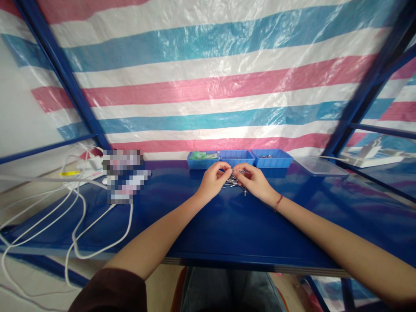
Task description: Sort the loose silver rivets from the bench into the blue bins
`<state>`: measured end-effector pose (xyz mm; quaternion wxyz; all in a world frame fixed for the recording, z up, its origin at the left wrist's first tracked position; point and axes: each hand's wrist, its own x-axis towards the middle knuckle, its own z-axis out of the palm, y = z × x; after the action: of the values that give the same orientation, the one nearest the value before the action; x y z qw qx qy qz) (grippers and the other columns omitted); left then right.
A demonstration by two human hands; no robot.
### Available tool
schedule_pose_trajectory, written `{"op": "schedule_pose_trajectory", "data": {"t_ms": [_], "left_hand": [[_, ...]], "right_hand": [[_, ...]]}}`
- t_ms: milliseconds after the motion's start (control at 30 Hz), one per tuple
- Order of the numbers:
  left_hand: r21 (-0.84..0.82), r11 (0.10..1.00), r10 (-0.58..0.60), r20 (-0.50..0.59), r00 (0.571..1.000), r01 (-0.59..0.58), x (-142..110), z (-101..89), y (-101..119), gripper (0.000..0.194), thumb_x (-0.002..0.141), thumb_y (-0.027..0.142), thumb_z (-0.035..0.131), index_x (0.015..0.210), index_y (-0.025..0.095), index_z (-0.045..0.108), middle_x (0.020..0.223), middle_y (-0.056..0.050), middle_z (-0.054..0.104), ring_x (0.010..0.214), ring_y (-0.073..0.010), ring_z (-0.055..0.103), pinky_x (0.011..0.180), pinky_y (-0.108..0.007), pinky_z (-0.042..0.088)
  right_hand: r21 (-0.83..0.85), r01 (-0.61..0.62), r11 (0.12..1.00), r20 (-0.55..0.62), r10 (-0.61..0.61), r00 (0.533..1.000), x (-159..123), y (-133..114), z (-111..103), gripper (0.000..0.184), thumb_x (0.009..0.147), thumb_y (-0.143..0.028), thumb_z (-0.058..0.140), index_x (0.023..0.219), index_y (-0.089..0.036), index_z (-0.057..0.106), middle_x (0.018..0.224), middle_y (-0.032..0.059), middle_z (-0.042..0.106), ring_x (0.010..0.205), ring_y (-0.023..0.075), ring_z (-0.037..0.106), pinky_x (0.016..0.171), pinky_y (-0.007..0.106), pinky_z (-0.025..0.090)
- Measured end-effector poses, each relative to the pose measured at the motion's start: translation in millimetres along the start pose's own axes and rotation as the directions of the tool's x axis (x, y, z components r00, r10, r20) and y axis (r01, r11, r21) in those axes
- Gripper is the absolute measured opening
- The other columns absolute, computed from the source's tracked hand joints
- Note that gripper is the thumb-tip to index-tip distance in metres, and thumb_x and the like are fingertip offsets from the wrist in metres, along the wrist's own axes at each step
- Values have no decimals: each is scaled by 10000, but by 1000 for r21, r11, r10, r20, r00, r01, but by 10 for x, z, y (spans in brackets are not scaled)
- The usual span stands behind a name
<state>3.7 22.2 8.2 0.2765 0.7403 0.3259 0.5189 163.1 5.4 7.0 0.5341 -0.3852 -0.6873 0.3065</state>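
Observation:
My left hand (214, 178) and my right hand (253, 180) meet above the table, fingertips almost touching. Each is closed in a pinch on a small metal piece (233, 170) between them; it is too small for me to tell its exact kind. Just below lies a pile of slim silver metal pieces (231, 182), rod-shaped like screws or bolts, partly hidden by my hands. One loose metal piece (245, 192) lies beneath my right hand, at the edge of the pile.
Three blue bins stand along the back: a left bin (199, 165) with green-tinted packets, a middle bin (238, 154), and a right bin (273, 163) with small metal parts. A clear plastic lid (320, 167) lies at right. White cables (85, 208) cross the blue table's (224, 234) left side.

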Motion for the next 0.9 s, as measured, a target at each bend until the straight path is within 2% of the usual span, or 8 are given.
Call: {"op": "schedule_pose_trajectory", "data": {"t_ms": [200,400,533,600,667,733,833,900], "left_hand": [[-8,1000,-2,4,1000,2,8,-15,26,142,806,299,550,854,167,572,852,-18,603,686,-96,545,591,-185,421],[-5,1000,-7,29,1000,8,31,-43,40,140,827,301,515,862,169,550,841,-10,579,642,-88,540,589,-199,428],[108,992,55,42,998,-60,20,-40,0,177,851,320,476,887,171,566,907,-34,583,722,-110,555,637,-217,452],[208,974,81,52,995,-90,5,-44,-15,225,855,331,474,998,180,558,974,-50,573,739,-111,559,693,-240,469],[340,933,92,91,992,-117,-10,-62,-21,331,849,328,486,1150,192,499,1048,-70,554,764,-120,567,773,-281,475],[485,860,80,180,980,-159,-19,-94,-21,381,845,318,486,1208,204,471,1082,-80,550,843,-152,577,836,-320,463],[645,728,3,335,942,-232,-14,-159,-18,286,852,316,455,1099,226,568,1066,-65,576,975,-207,563,861,-348,451],[691,677,-69,402,913,-253,2,-207,-14,253,844,302,449,1025,232,611,1057,-55,588,990,-218,563,855,-349,452]], "right_hand": [[-21,29,999,-110,-31,994,-8,-37,-7,315,747,-453,610,892,-175,585,745,7,565,472,79,494,419,214,373],[-78,67,995,-126,-76,989,-36,-96,-2,291,768,-437,596,897,-176,601,540,-40,486,440,85,433,416,213,335],[-110,129,986,-101,-140,985,-46,-102,10,266,781,-424,587,876,-176,603,634,-13,544,484,87,449,454,220,368],[-169,154,974,-111,-174,979,-1,-77,-38,276,792,-434,567,873,-173,606,710,11,588,508,91,473,470,223,385],[-290,145,946,-177,-202,963,91,-18,-167,291,807,-440,538,888,-171,613,757,28,620,516,99,499,492,232,402],[-461,72,885,-288,-226,931,211,81,-386,290,825,-424,508,912,-170,619,793,42,647,542,116,544,553,255,434],[-704,-174,688,-442,-233,866,369,281,-804,279,855,-376,456,982,-193,623,916,59,675,688,166,618,709,311,456],[-725,-269,634,-472,-174,864,416,411,-1050,290,846,-351,461,1016,-186,627,945,88,682,746,221,630,736,367,450]]}}
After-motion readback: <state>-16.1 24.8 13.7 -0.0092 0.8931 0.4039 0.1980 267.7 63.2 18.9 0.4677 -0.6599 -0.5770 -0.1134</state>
